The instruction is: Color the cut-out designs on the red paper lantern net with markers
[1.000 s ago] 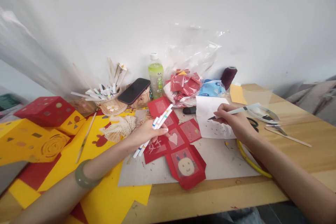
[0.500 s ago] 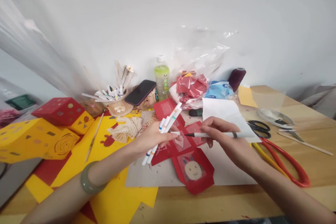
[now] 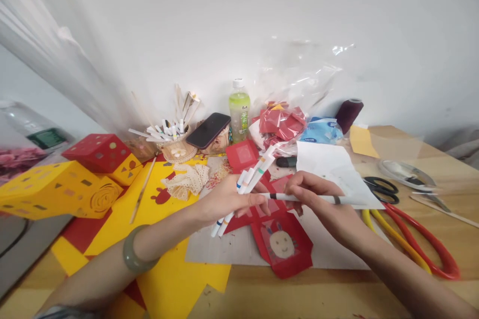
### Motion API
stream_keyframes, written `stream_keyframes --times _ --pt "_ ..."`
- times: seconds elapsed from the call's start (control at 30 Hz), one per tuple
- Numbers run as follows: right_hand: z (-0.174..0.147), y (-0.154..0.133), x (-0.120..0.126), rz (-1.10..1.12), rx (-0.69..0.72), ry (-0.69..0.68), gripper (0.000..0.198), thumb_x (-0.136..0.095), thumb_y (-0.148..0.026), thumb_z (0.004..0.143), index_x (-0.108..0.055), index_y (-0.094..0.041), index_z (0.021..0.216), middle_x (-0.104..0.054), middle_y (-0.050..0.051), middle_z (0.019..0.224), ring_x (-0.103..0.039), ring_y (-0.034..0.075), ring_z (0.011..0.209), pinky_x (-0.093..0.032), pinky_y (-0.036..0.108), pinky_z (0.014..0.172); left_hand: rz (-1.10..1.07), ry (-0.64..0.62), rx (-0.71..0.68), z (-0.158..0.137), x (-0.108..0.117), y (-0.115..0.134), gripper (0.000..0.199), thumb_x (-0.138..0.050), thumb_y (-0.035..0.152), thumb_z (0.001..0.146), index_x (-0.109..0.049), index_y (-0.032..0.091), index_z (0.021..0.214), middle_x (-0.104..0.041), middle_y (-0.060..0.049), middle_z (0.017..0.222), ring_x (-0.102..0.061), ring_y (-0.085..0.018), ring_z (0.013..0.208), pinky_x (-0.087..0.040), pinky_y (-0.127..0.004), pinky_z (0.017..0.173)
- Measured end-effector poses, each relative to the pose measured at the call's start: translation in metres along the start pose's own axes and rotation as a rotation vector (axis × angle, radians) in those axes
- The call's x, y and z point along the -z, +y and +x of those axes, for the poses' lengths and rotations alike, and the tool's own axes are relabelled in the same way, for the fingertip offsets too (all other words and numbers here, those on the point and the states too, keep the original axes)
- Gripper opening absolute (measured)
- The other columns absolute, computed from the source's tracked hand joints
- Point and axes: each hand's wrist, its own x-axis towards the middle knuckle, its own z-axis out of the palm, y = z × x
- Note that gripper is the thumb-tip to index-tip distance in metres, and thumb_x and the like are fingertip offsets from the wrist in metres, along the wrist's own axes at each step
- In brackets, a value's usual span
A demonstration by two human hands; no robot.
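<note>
Several white markers (image 3: 258,173) with coloured bands are bunched in my left hand (image 3: 226,198), its fingers closed around them. My right hand (image 3: 318,192) pinches a black marker (image 3: 282,197), whose front end meets a white cap at the left fingertips. Both hands hover above an unfolded red paper box (image 3: 306,244) with flaps. On its nearest panel is a pale rabbit face (image 3: 281,244) with blue ears. My hands and the markers partly hide the middle panels.
White paper (image 3: 322,159), black-handled scissors (image 3: 381,190) and larger red-and-yellow handles (image 3: 430,239) lie right. Yellow sheets (image 3: 175,269) and decorated paper boxes (image 3: 48,192) sit left. Behind are a marker basket (image 3: 177,152), phone (image 3: 208,130), drink bottle (image 3: 239,112) and bag of red scraps (image 3: 282,122).
The black marker's bare tip has gone into the white cap at my left fingertips, bringing my hands closer together. The whole view has shifted slightly.
</note>
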Motion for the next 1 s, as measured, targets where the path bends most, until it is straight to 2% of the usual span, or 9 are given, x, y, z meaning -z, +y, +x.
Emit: stream_keyframes --times 0.23,0.4,0.53,0.63,0.77,0.83,0.9,0.93,1.0 --pt "0.005 0.010 -0.015 0.190 -0.049 -0.016 0.030 -0.039 -0.039 0.084 -0.052 -0.018 0.067 -0.051 0.000 0.064 -0.048 0.013 0.058 -0.036 0.024 0.052 0.118 0.008 -0.028 -0.005 -0.001 0.003 0.025 -0.055 0.039 0.076 -0.062 0.015 0.074 -0.062 -0.002 0.062 -0.039 -0.005 0.041 -0.029 -0.018 0.040" --pt "0.010 0.012 -0.024 0.348 -0.050 -0.045 0.029 -0.039 -0.035 0.086 -0.050 -0.018 0.065 -0.048 -0.001 0.061 -0.043 0.010 0.054 -0.033 0.022 0.050 0.177 0.055 -0.079 -0.006 -0.001 0.005 0.030 -0.053 0.043 0.076 -0.061 0.015 0.068 -0.057 0.000 0.054 -0.041 -0.006 0.040 -0.031 -0.019 0.042" --pt "0.016 0.010 -0.027 0.336 -0.034 -0.022 0.030 -0.041 -0.035 0.085 -0.050 -0.017 0.063 -0.046 -0.002 0.059 -0.040 0.009 0.050 -0.032 0.021 0.047 0.175 0.094 -0.128 -0.005 0.003 0.006 0.024 -0.055 0.040 0.076 -0.059 0.016 0.074 -0.058 0.001 0.059 -0.045 -0.006 0.045 -0.035 -0.018 0.046" --pt "0.018 0.007 -0.026 0.300 -0.059 -0.023 0.028 -0.042 -0.038 0.084 -0.050 -0.017 0.067 -0.046 -0.002 0.059 -0.040 0.009 0.048 -0.033 0.021 0.045 0.162 0.049 -0.055 -0.003 0.005 0.005 0.025 -0.054 0.039 0.077 -0.057 0.015 0.076 -0.052 0.003 0.051 -0.042 -0.006 0.040 -0.030 -0.017 0.039" --pt "0.016 0.002 -0.015 0.282 -0.026 -0.161 0.025 -0.047 -0.044 0.080 -0.051 -0.020 0.087 -0.054 -0.001 0.068 -0.051 0.011 0.057 -0.039 0.022 0.051 0.234 -0.002 -0.009 -0.002 0.008 0.009 0.025 -0.055 0.037 0.076 -0.055 0.014 0.067 -0.055 0.001 0.052 -0.045 -0.006 0.041 -0.032 -0.017 0.039" --pt "0.014 0.002 -0.003 0.159 0.005 -0.275 0.031 -0.054 -0.044 0.075 -0.051 -0.021 0.097 -0.058 0.002 0.077 -0.054 0.013 0.064 -0.042 0.023 0.055 0.253 0.028 -0.032 -0.003 0.011 0.013 0.022 -0.056 0.035 0.075 -0.055 0.014 0.070 -0.057 0.001 0.053 -0.046 -0.007 0.042 -0.033 -0.017 0.041" --pt "0.013 0.005 0.013 -0.103 0.007 -0.346 0.029 -0.058 -0.039 0.073 -0.055 -0.021 0.095 -0.060 0.003 0.082 -0.056 0.016 0.069 -0.044 0.026 0.059 0.200 0.090 -0.063 -0.004 0.016 0.016 0.020 -0.056 0.033 0.075 -0.053 0.014 0.075 -0.060 0.000 0.058 -0.047 -0.006 0.041 -0.034 -0.017 0.041" --pt "0.012 0.009 0.022 -0.274 -0.003 -0.332 0.024 -0.057 -0.036 0.074 -0.057 -0.022 0.092 -0.061 0.004 0.086 -0.057 0.017 0.072 -0.045 0.028 0.063 0.148 0.128 -0.075 -0.004 0.019 0.017 0.019 -0.056 0.032 0.075 -0.052 0.014 0.076 -0.062 -0.001 0.061 -0.047 -0.006 0.041 -0.034 -0.017 0.040" --pt "0.011 0.021 0.040 -0.606 0.004 -0.200 0.019 -0.052 -0.035 0.076 -0.059 -0.025 0.091 -0.063 0.004 0.091 -0.059 0.020 0.077 -0.046 0.032 0.066 0.021 0.195 -0.097 -0.002 0.025 0.018 0.019 -0.056 0.031 0.075 -0.049 0.014 0.077 -0.064 -0.003 0.066 -0.047 -0.006 0.040 -0.035 -0.017 0.039"
